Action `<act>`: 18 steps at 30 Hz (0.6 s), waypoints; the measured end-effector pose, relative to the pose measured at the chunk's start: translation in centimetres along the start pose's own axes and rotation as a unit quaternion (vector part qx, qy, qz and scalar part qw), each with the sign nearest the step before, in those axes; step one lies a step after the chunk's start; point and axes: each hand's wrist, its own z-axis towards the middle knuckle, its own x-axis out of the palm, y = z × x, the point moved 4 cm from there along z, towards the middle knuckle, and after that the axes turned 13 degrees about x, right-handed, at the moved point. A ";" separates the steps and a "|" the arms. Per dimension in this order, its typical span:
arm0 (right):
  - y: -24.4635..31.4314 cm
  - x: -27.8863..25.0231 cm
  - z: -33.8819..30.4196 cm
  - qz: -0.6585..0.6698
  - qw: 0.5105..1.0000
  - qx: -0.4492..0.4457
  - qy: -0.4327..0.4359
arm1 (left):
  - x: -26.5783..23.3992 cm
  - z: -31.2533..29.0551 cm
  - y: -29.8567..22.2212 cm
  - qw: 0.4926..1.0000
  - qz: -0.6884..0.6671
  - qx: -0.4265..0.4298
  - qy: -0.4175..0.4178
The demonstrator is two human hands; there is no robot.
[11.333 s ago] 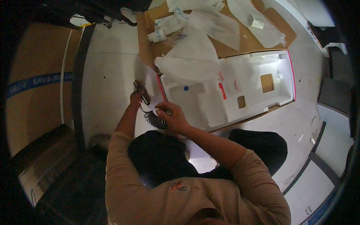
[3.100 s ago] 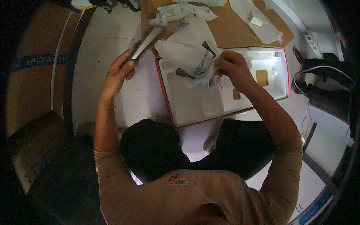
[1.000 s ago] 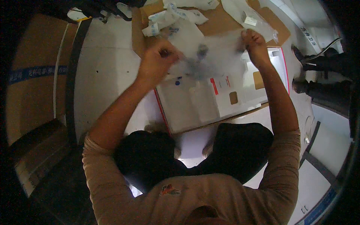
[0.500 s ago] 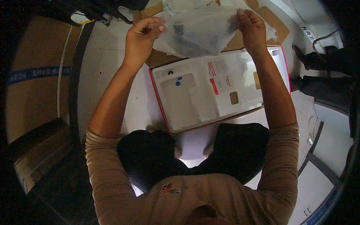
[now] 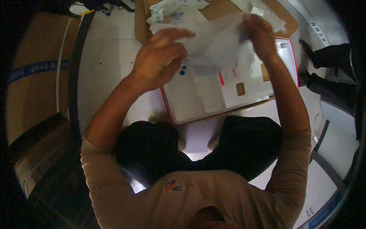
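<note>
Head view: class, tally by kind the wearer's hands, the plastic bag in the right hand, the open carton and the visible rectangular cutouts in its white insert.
Hands (left hand, right hand): 2
Plastic bag: 1
Open carton: 1
Insert cutouts: 2
Total: 6

Pale characters along the blue band (image 5: pixel 40 70) of the brown carton (image 5: pixel 34 103), dark characters on the white strip (image 5: pixel 315 29) at upper right, and blue print on crumpled packing film (image 5: pixel 162 11).
</note>
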 end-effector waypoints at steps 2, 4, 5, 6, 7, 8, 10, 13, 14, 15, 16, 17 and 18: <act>-3.8 1.4 0.3 -0.028 0.999 0.026 -0.017 | 2.7 -1.2 -0.5 0.990 0.077 0.062 0.104; -5.3 2.6 0.0 -0.070 0.992 0.099 0.036 | 5.0 -2.6 -0.7 0.985 0.025 0.050 0.161; -4.6 3.0 -0.5 -0.071 0.994 0.084 0.017 | 5.9 -3.3 -0.6 0.981 -0.003 0.045 0.189; -3.7 3.6 -1.1 -0.073 0.995 0.071 -0.002 | 6.0 -3.6 -0.7 0.980 0.015 0.057 0.189; -3.2 4.0 -1.6 -0.074 0.995 0.058 -0.021 | 6.2 -3.8 -0.9 0.977 0.010 0.062 0.203; -3.1 4.0 -1.8 -0.115 0.992 0.031 -0.046 | 6.2 -3.6 -1.2 0.974 0.008 0.070 0.215; -3.0 3.9 -2.4 -0.194 0.976 -0.023 -0.098 | 6.3 -3.3 -1.8 0.969 0.012 0.098 0.227; -2.4 6.0 -4.5 -0.280 0.957 0.043 -0.068 | 6.7 -3.2 -3.0 0.958 0.029 0.145 0.246; -3.6 5.8 -4.3 -0.310 0.945 0.014 -0.099 | 6.7 -2.6 -3.6 0.950 0.031 0.164 0.263; -4.1 5.5 -4.3 -0.311 0.945 0.011 -0.100 | 6.9 -2.4 -4.0 0.942 0.035 0.182 0.280; -4.3 5.2 -4.3 -0.312 0.945 0.007 -0.102 | 7.0 -2.4 -4.2 0.940 0.039 0.191 0.281; -4.5 4.7 -4.2 -0.313 0.944 0.001 -0.105 | 7.1 -2.2 -4.2 0.937 0.045 0.203 0.282; -5.1 4.0 -4.1 -0.330 0.938 -0.004 -0.109 | 7.2 -2.1 -4.2 0.934 0.051 0.213 0.282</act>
